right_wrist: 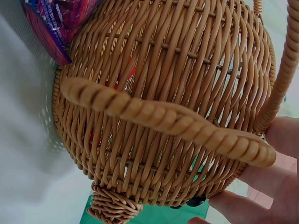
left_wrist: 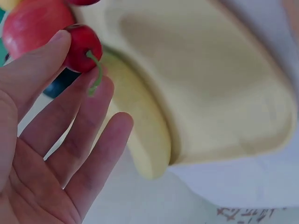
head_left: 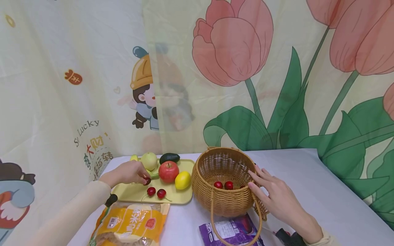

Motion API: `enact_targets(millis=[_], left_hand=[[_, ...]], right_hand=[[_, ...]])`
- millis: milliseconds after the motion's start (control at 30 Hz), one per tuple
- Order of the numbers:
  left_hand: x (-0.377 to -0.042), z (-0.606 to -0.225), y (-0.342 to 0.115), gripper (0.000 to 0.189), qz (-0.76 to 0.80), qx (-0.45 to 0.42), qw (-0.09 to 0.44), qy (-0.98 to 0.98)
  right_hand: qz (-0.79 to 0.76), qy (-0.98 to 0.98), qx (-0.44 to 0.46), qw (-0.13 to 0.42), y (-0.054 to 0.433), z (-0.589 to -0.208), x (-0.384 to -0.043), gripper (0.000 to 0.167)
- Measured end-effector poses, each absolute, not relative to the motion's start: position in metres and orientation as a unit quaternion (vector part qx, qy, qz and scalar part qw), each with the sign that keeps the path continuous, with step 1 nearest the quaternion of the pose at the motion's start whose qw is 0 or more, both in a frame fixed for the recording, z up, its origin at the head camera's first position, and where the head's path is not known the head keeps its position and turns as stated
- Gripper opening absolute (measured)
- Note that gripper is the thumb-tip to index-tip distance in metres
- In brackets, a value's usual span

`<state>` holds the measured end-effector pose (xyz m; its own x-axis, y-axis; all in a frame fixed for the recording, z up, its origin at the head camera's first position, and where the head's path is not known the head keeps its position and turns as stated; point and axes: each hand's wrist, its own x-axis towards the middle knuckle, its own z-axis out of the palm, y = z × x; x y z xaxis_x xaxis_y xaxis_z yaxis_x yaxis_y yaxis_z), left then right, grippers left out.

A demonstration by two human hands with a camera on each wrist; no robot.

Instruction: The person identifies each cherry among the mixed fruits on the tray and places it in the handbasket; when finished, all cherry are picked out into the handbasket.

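Observation:
Between thumb and fingertips, my left hand pinches a dark red cherry by its body, its green stem hanging free. That hand is over the yellow tray, where two more cherries lie near the front edge. My right hand rests with extended fingers on the right rim of a wicker basket. Red cherries show inside the basket. Its handle hangs down at the front.
An apple, a lemon, a pale round fruit, a dark green avocado-like fruit and a banana lie on the tray. An orange food bag and a purple packet lie in front.

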<state>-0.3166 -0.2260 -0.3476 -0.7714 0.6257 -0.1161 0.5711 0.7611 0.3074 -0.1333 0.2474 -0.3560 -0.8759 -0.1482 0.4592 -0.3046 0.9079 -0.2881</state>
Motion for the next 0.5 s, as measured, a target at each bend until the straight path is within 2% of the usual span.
enact_targets(millis=[233, 500], left_hand=[[-0.317, -0.323, -0.236, 0.017, 0.138, 0.323, 0.113, 0.929], [-0.315, -0.278, -0.233, 0.022, 0.146, 0.31, 0.119, 0.932]], right_hand=[[0.179, -0.953, 0.118, 0.215, 0.247, -0.354, -0.133, 0.049], [0.175, -0.953, 0.121, 0.216, 0.247, -0.355, -0.133, 0.049]])
